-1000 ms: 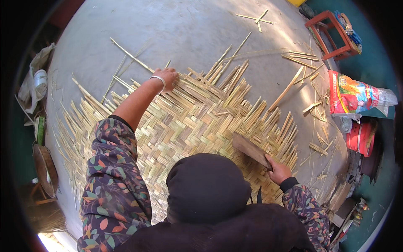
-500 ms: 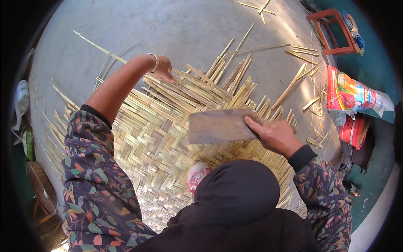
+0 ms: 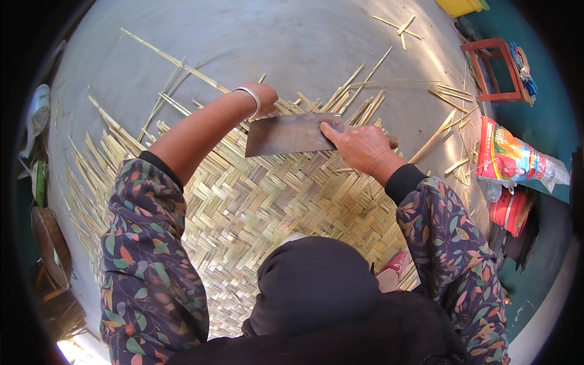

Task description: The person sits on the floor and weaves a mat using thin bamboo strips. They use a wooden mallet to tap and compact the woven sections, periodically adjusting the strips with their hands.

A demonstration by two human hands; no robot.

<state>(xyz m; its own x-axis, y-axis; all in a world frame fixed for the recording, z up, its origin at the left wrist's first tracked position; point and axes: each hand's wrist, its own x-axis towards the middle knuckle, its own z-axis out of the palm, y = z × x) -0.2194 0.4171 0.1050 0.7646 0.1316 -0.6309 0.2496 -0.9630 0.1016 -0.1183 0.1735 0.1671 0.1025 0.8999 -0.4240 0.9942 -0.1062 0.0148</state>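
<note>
A wide mat (image 3: 261, 207) of split bamboo strips in a zigzag weave lies on the floor before me, its loose ends sticking out along the far and left sides. My right hand (image 3: 362, 146) grips a cleaver (image 3: 291, 135) with a broad dark blade, thumb against the blade's side and the handle's end (image 3: 393, 142) poking out behind. Close by the blade's far left corner, my left hand (image 3: 263, 99), with a bangle (image 3: 249, 100) at the wrist, is closed at the mat's far edge. A bamboo strip's tip (image 3: 262, 78) rises just beyond it; its fingertips are mostly hidden.
Cut bamboo pieces (image 3: 453, 94) lie scattered on the floor at the right, and a few more (image 3: 403, 29) farther off. Along the right wall are a red-brown wooden stool (image 3: 496, 70), a colourful sack (image 3: 511, 155) and a red container (image 3: 510, 210). A round basket (image 3: 52, 243) is at the left.
The cleaver has moved forward and left, toward my left hand. My left hand has shifted right along the mat's far edge, its fingers now more curled. The view has shifted slightly too.
</note>
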